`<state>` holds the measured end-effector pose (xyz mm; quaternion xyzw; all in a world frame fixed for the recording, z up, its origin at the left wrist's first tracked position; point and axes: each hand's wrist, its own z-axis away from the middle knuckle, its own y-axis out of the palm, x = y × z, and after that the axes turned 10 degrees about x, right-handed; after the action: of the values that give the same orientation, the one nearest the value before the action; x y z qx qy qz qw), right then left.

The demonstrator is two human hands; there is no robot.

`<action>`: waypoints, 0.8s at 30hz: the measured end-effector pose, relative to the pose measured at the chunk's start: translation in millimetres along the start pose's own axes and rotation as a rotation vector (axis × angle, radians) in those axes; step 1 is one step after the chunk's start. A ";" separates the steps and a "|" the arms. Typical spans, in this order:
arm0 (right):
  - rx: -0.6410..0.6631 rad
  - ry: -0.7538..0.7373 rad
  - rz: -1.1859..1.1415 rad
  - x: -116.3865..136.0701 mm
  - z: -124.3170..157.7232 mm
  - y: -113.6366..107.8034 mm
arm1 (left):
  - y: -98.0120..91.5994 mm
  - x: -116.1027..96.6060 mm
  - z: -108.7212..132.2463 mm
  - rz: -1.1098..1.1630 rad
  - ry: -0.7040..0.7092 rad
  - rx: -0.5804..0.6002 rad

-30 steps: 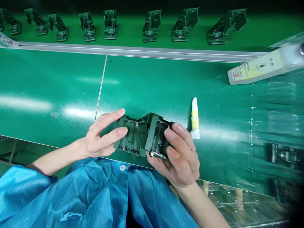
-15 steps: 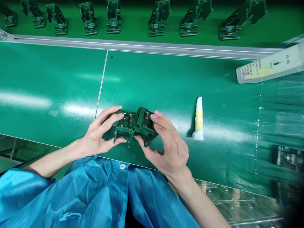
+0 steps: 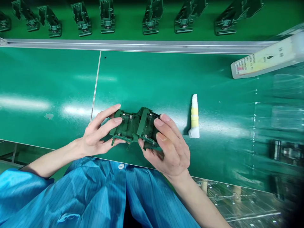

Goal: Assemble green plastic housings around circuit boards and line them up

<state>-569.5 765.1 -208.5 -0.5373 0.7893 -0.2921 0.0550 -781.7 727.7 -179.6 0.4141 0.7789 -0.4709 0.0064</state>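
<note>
A dark green plastic battery housing (image 3: 126, 126) is held above the table near its front edge, with my hands at its two ends. It has two box-like halves set at an angle to each other, with small metal contacts in their hollows. My left hand (image 3: 98, 129) grips the left half, fingers on its upper face and the thumb below. Around the right half, my right hand (image 3: 169, 147) is closed, its fingertips over the outer edge and the thumb under the near side. My fingers hide part of that half.
Several similar green housings (image 3: 107, 19) stand in a row on a shelf behind a metal rail (image 3: 133, 46). A white-and-yellow wrapped stick (image 3: 194, 117) lies right of my hands. On the right are a labelled clear plastic container (image 3: 263, 60) and clear plastic wrapping with dark parts.
The housing has tilted so that more of its hollow faces and contacts show. My hands still hold both ends. The whole view has shifted slightly.
</note>
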 end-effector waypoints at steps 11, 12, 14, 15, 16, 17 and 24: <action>0.005 0.621 -0.667 0.9 1.6 -14.6 | -18.6 -3.6 -2.2 0.679 -0.366 0.014; 0.055 0.682 -0.817 1.4 4.4 -13.3 | -19.1 -3.4 -2.8 0.874 -0.479 0.045; 0.171 0.773 -1.069 4.5 9.8 -8.3 | -16.1 -2.7 -3.6 1.178 -0.679 0.095; 0.212 0.823 -1.159 7.2 11.8 -5.1 | -12.8 -2.7 -4.0 1.276 -0.752 0.112; 0.238 0.873 -1.235 10.6 13.1 -1.9 | -8.6 -3.5 -4.5 1.346 -0.808 0.128; 0.252 0.924 -1.311 14.3 13.4 1.0 | -4.1 -5.1 -5.4 1.400 -0.842 0.138; -0.127 1.244 -2.024 30.5 -5.4 2.0 | 12.3 -32.6 -25.0 1.921 -1.050 -0.068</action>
<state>-586.0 740.9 -198.1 -0.6840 -0.0895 -0.3737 -0.6201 -742.7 727.9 -161.6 0.5960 0.0443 -0.3656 0.7135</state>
